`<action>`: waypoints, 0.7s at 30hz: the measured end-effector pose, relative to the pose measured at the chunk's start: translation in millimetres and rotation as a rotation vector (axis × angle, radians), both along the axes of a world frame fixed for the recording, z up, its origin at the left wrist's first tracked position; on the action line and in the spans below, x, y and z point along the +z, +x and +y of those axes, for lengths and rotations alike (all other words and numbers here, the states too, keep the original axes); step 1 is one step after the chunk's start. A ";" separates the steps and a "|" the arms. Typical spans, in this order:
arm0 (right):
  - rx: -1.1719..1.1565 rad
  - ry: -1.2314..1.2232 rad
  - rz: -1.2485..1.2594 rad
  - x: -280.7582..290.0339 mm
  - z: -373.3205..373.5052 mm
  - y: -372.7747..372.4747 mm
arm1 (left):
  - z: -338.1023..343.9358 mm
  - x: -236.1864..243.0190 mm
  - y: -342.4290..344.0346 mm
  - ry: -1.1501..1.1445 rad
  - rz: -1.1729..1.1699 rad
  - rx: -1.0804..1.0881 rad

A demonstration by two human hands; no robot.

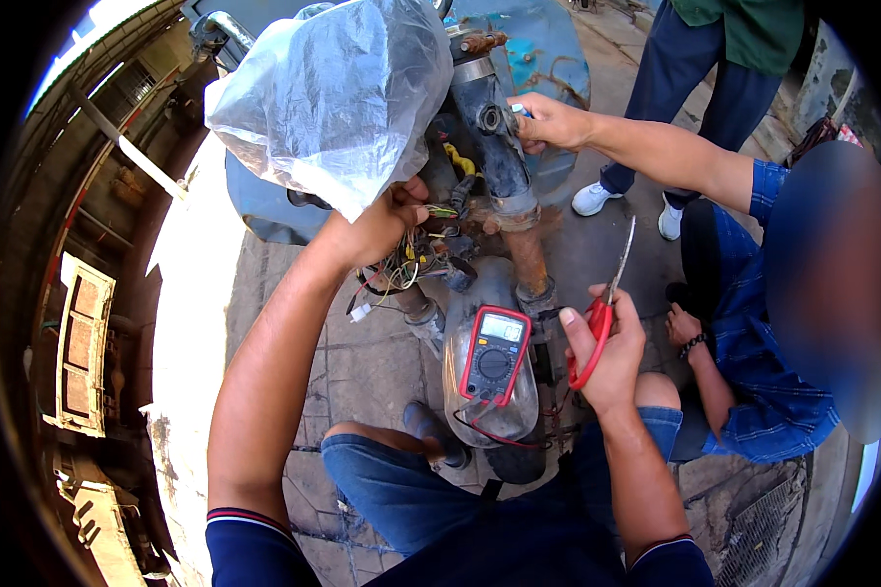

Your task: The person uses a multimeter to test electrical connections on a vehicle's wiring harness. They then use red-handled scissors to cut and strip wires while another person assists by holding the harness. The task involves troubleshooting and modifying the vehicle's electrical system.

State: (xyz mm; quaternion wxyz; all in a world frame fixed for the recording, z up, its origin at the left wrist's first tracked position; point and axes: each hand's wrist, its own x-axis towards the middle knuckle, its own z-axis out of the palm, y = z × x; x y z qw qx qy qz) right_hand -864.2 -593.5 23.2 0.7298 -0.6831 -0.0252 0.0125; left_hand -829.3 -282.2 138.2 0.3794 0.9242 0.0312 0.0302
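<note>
My left hand reaches under a clear plastic bag, its fingers closed on thin wires at the edge of a tangled wire bundle. In my right hand is a pair of red-handled scissors, blades pointing up and away from me. Between my arms, a red and grey multimeter lies face up on the rounded front mudguard of a vehicle. Its display is lit, and leads trail from its lower end.
Black fork tubes with rusty lower parts rise beyond the mudguard. A co-worker in a blue checked shirt crouches at right, a hand holding a small bluish thing by the fork. Another person's legs stand behind.
</note>
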 end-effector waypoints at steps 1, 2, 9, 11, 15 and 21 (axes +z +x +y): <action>-0.017 -0.013 -0.001 -2.0 -8.7 4.8 | -2.5 5.2 -0.8 -0.026 0.053 -0.012; -0.033 -0.026 -0.002 -4.9 -17.1 8.8 | -0.7 3.8 0.5 -0.061 0.051 -0.012; -0.034 0.037 0.029 -27.9 -36.3 10.6 | 4.1 12.3 -3.4 -0.145 0.109 0.030; -0.010 0.067 -0.002 -43.0 -43.6 10.9 | 6.1 14.8 -2.8 -0.152 0.131 0.015; -0.052 0.059 -0.072 -52.4 -50.8 11.8 | 16.2 10.6 -2.6 -0.208 0.141 -0.017; -0.068 -0.083 -0.035 -44.8 -57.5 10.5 | 14.4 14.0 -4.5 -0.244 0.141 -0.043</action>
